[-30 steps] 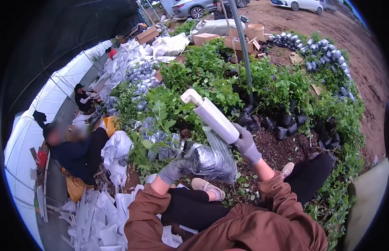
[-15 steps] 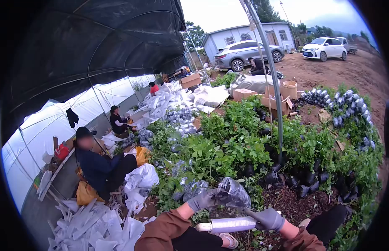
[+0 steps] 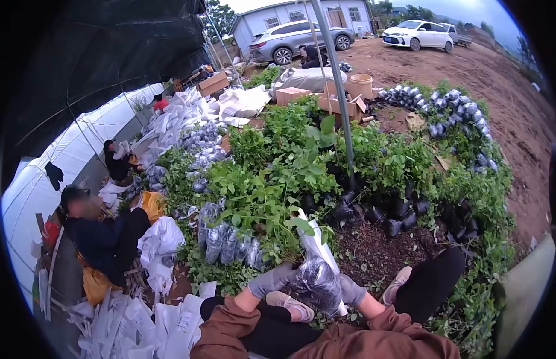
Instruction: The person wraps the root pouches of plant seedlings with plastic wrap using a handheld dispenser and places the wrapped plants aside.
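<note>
Left hand: the grey-gloved left hand (image 3: 274, 279), low in the middle of the frame, is curled against the left side of the wrapped bundle (image 3: 318, 280) and holds it; its fingertips are partly hidden, so how tightly they close I cannot tell.
Right hand: the grey-gloved right hand (image 3: 351, 290), just right of the bundle, holds the white roll (image 3: 319, 242) by its lower part; most of its fingers are out of sight behind the roll and bundle.
Bundle: dark under shiny clear plastic, it sits between the two hands at lower centre, its long axis steep, the lower end slanting slightly right.
Roll: its long axis runs steeply from upper left to lower right; the top end points up toward the leaves (image 3: 302, 225), the bottom end shows below the bundle, and the middle passes behind the bundle's right side.
Wrapped pots: a row of plastic-covered pots (image 3: 229, 244) stands left of centre, near the left hand, with green plants (image 3: 254, 179) above.
Ground: dark loose soil (image 3: 374, 251) lies right of the roll; black pots (image 3: 397, 216) lie beyond it.
Lower left: white bags (image 3: 137, 326) lie in a heap.
</note>
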Demonstrator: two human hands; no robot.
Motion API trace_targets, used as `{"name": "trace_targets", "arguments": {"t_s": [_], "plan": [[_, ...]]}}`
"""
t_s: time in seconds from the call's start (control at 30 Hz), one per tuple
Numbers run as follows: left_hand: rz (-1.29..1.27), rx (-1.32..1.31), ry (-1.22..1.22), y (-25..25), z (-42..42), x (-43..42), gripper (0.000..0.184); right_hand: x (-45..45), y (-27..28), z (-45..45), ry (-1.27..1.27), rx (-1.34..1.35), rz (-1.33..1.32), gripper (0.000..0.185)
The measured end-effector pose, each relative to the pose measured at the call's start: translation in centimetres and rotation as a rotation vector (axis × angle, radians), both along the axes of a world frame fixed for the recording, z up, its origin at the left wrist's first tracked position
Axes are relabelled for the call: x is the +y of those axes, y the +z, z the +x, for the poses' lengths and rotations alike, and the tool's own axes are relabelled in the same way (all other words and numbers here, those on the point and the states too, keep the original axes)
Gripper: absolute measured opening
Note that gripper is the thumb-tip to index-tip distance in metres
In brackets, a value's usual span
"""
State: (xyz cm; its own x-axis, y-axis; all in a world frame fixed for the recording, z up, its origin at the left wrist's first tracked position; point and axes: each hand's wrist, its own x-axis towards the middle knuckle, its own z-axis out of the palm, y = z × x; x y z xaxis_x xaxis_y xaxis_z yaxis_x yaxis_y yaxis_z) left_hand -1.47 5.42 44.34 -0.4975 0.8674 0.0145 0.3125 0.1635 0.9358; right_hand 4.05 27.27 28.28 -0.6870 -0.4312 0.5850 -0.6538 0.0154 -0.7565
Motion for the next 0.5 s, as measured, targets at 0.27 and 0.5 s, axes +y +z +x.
{"name": "trace_targets", "arguments": {"t_s": [0.27,0.5], "plan": [[-0.21,0.249,0.63,2.5,-3.3,2.0,0.032,1.6,1.0,-0.9,0.025,-0.941,-0.652,0.043],[0.634,-0.236,0.705,-13.0,-2.7,1.5,0.071,1.5,1.6,-4.2,-0.508,-0.328,-0.379,0.035]]}}
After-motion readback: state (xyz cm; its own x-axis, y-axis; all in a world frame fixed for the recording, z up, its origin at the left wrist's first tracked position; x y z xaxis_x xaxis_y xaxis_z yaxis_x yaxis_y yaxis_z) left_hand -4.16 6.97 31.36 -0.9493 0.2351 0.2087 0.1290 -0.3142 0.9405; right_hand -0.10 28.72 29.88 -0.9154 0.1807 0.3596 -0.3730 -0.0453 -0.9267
